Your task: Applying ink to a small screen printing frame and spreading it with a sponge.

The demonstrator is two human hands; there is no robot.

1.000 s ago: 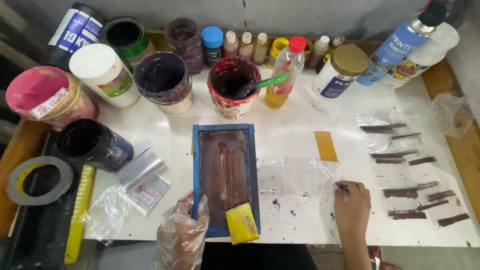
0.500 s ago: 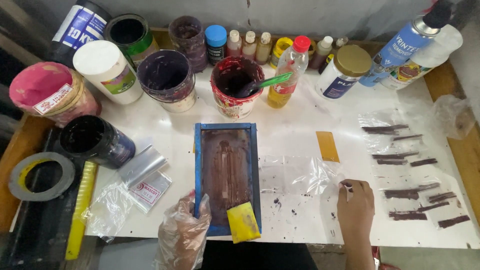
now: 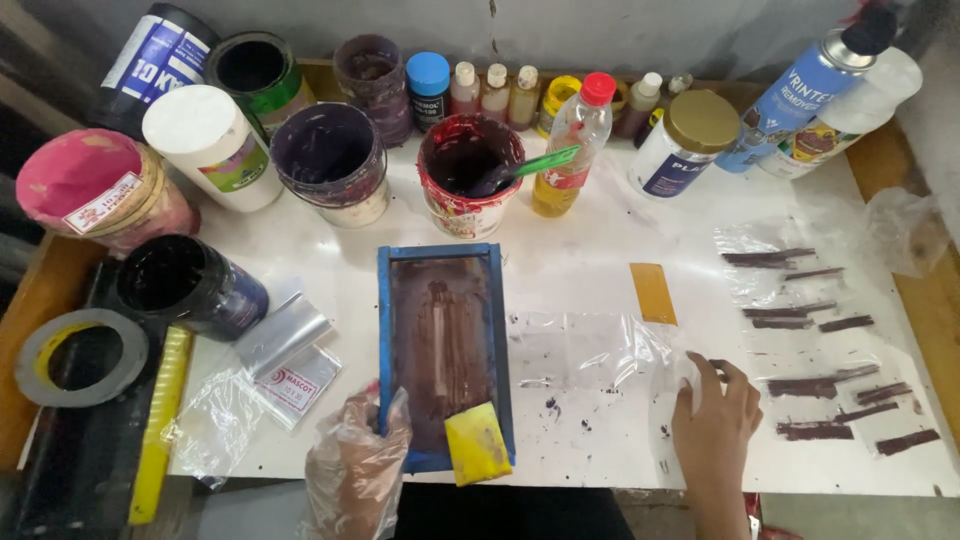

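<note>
My left hand (image 3: 355,470), in a thin clear plastic glove, grips the near left corner of a blue-framed printing screen (image 3: 443,350) smeared with dark brown ink. A yellow squeegee (image 3: 476,443) rests on the screen's near end. My right hand (image 3: 712,420) lies flat on the white table, fingers pinching the edge of a clear plastic bag (image 3: 600,350) spread to the right of the screen. Printed clear bags with dark brown bars (image 3: 810,320) lie further right.
Open ink tubs stand along the back: a red one with a green stick (image 3: 468,175), a purple one (image 3: 333,160), a black one (image 3: 185,285). Bottles, a spray can (image 3: 800,90) and a gold-lidded jar (image 3: 685,140) line the wall. A tape roll (image 3: 75,355) lies left.
My right hand has slid right and a little toward me, taking hold of the clear bag's edge. My left hand stays on the screen frame.
</note>
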